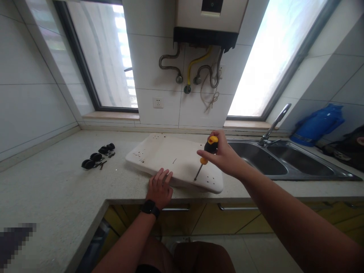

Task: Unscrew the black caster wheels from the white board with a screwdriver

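Observation:
A white rectangular panel (167, 151) with rounded corners and small holes near its corners lies at a slant on the countertop. My right hand (223, 153) is closed around the yellow and black handle of a screwdriver (211, 146). The screwdriver leans, and its tip meets the panel near the front right group of holes; whether a screw is under it I cannot tell. My left hand (160, 185), with a black watch on the wrist, rests with fingers stretched out on the panel's front edge.
Several black casters (96, 156) and some loose screws (102, 165) lie on the countertop (57, 189) to the left. A steel double sink (256, 159) with a faucet (274, 125) is at the right, a blue bottle-like container (318, 125) beyond it. A water heater (210, 19) hangs above.

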Demonstrator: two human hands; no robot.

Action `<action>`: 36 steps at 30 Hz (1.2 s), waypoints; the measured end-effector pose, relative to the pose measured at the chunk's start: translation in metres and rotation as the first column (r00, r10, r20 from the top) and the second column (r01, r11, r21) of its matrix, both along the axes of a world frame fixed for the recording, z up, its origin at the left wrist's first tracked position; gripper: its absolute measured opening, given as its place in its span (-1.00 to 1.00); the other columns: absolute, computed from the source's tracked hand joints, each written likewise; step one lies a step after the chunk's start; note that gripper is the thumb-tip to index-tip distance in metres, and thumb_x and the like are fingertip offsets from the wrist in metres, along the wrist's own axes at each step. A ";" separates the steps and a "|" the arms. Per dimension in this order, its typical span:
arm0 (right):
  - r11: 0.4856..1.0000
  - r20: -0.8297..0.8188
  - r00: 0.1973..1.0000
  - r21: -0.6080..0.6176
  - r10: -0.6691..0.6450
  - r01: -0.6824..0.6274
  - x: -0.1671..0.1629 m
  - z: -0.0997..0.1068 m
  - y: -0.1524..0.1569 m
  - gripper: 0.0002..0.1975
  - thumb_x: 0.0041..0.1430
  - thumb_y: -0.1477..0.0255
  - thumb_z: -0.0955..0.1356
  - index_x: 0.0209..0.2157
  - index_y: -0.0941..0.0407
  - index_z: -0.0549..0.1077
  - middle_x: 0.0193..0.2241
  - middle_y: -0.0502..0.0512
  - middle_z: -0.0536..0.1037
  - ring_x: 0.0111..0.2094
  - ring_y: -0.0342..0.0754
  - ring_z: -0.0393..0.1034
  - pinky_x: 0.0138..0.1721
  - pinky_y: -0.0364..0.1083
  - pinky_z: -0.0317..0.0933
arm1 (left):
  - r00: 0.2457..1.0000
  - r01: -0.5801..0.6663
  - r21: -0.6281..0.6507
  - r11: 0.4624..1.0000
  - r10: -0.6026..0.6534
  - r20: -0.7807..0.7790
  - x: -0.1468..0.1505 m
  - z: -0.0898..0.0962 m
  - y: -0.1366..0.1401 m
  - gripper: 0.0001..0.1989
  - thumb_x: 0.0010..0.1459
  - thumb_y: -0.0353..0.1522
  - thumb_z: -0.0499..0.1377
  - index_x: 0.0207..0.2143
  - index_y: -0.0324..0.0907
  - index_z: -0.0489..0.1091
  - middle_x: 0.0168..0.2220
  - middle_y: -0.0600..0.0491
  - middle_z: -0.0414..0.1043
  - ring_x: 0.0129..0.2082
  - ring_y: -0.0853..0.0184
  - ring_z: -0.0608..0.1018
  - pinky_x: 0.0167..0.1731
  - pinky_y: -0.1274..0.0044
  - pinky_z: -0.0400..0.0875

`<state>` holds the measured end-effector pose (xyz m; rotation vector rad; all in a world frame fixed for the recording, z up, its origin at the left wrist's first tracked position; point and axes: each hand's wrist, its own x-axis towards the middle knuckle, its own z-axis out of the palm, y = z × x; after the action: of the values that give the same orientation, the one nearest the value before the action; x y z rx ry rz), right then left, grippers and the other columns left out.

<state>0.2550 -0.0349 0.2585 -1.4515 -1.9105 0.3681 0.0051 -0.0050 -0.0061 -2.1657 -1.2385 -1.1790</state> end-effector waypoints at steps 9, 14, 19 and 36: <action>0.998 -0.070 0.996 -0.019 0.050 -0.051 0.005 0.008 0.002 -0.47 0.10 0.19 0.51 0.01 -0.05 0.25 -0.14 0.11 0.53 -0.21 0.12 0.54 -0.16 0.16 0.47 | 1.000 0.005 0.002 1.000 -0.005 -0.002 0.000 0.001 0.000 -0.15 0.13 -0.54 0.20 0.45 -0.08 0.08 0.25 -0.18 0.43 0.36 -0.04 0.37 0.21 0.15 0.24; 0.989 -0.178 0.973 0.001 0.146 -0.148 0.008 -0.002 0.004 -0.57 0.20 0.32 0.42 0.03 -0.07 0.21 -0.06 0.09 0.52 -0.11 0.07 0.55 -0.05 0.15 0.46 | 1.000 0.006 0.002 1.000 -0.006 -0.003 0.000 0.000 0.000 -0.22 0.14 -0.54 0.19 0.41 -0.10 0.13 0.25 -0.19 0.43 0.37 -0.03 0.35 0.22 0.15 0.23; 0.999 0.034 0.999 0.048 -0.020 0.018 0.003 -0.002 0.001 -0.50 0.19 0.04 0.44 0.02 -0.06 0.25 -0.12 0.14 0.50 -0.29 0.05 0.48 -0.25 0.13 0.45 | 1.000 0.005 -0.008 1.000 -0.005 -0.011 0.000 -0.001 0.000 -0.24 0.15 -0.52 0.20 0.40 -0.11 0.15 0.25 -0.20 0.42 0.37 -0.04 0.35 0.22 0.15 0.22; 0.990 -0.152 0.988 0.128 -0.040 0.060 -0.012 -0.013 0.000 -0.42 0.16 0.05 0.46 0.08 -0.02 0.23 -0.11 0.18 0.49 -0.22 0.15 0.51 -0.12 0.28 0.44 | 0.999 -0.028 -0.050 0.998 0.026 -0.039 -0.003 0.001 -0.003 -0.29 0.15 -0.44 0.20 0.37 -0.13 0.23 0.30 -0.18 0.38 0.41 -0.01 0.28 0.22 0.15 0.24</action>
<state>0.2430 -0.0349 0.2454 -1.3439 -1.7424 0.3119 0.0026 -0.0077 -0.0051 -2.1906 -1.2902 -1.1014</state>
